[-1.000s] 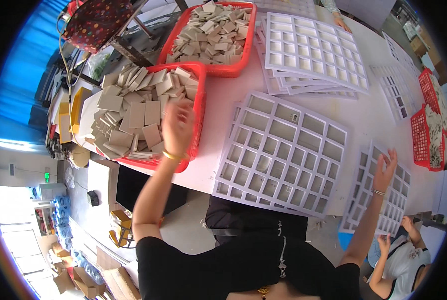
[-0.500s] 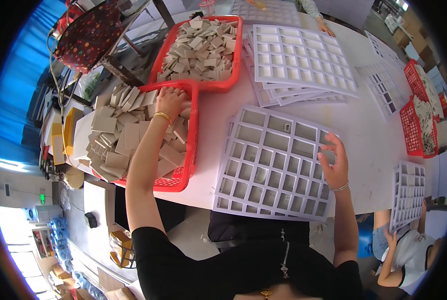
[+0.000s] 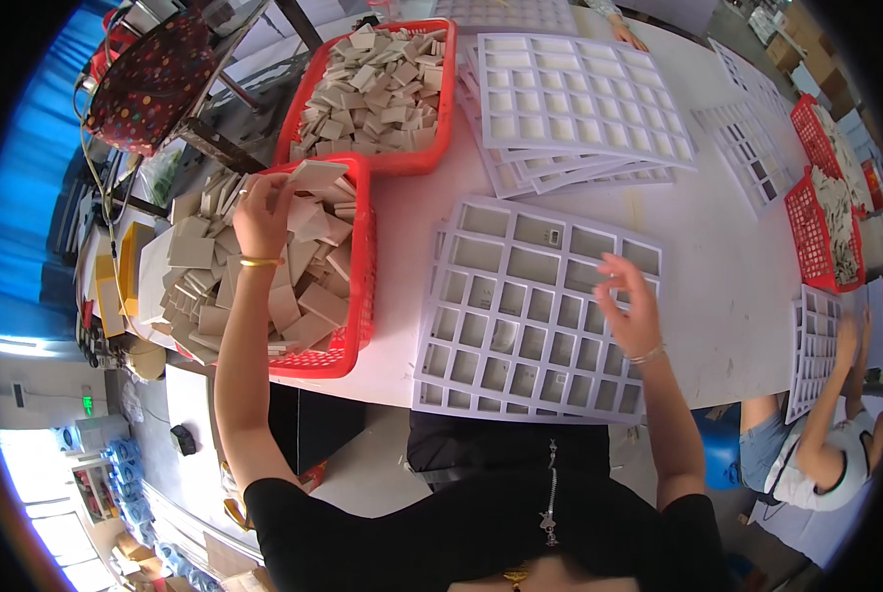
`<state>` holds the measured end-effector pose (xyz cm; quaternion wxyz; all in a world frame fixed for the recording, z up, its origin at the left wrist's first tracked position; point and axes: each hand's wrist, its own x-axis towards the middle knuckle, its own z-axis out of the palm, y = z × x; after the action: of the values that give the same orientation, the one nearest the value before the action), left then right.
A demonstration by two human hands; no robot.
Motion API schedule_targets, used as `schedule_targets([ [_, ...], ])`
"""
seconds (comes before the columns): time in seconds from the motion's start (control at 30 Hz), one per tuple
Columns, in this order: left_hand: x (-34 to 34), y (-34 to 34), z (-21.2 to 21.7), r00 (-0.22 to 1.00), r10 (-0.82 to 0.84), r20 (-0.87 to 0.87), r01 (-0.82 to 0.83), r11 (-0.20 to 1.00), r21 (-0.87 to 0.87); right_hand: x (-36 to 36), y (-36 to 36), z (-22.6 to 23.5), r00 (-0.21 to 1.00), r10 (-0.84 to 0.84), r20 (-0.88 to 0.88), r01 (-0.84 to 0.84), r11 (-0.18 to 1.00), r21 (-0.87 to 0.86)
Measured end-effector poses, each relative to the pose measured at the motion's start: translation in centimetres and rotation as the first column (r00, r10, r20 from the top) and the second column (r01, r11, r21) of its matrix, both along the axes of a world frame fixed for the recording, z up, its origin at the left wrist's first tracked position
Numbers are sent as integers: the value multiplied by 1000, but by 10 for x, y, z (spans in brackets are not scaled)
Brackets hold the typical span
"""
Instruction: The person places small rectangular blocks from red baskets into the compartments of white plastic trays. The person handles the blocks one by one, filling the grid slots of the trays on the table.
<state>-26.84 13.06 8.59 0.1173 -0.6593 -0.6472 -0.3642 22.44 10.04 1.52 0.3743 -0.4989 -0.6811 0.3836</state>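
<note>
My left hand is over the near red basket, which is heaped with flat beige-grey pieces. Its fingers are closed at the edge of one square flat piece, which sits tilted near the basket's far rim. My right hand hovers over the right part of a white compartment frame, its fingers curved and apart with nothing between them. Grey surface shows through the frame's rectangular cells. Another frame's edge peeks out beneath it on the left.
A second red basket of similar pieces stands behind the first. White gridded frames are stacked at the far middle of the white table. Other red baskets stand at right. A co-worker handles a frame there; another person's hand rests at the far edge.
My left hand has moved left across the near basket, and a flat piece now shows by its fingertips. My right hand has shifted slightly left over the frame. The whole view has shifted a little.
</note>
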Motion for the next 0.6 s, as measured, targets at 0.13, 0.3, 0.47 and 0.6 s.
schedule_targets([
  [0.13, 90, -28, 34, 970, -239, 35, 240, 969, -52, -63, -1, 26, 989, 143, -25, -130, 948, 290],
  [0.3, 190, -40, 20, 808, -563, 175, 587, 797, -146, -94, 7, 59, 964, 264, 30, -242, 828, 506],
  [0.47, 232, -3, -19, 754, -502, 424, 605, 782, -150, -46, 31, 33, 1000, -14, 1, 13, 920, 391],
  [0.6, 235, 26, -139, 646, -303, 701, 552, 819, -155, 13, 47, -11, 931, -237, -277, 265, 962, 70],
])
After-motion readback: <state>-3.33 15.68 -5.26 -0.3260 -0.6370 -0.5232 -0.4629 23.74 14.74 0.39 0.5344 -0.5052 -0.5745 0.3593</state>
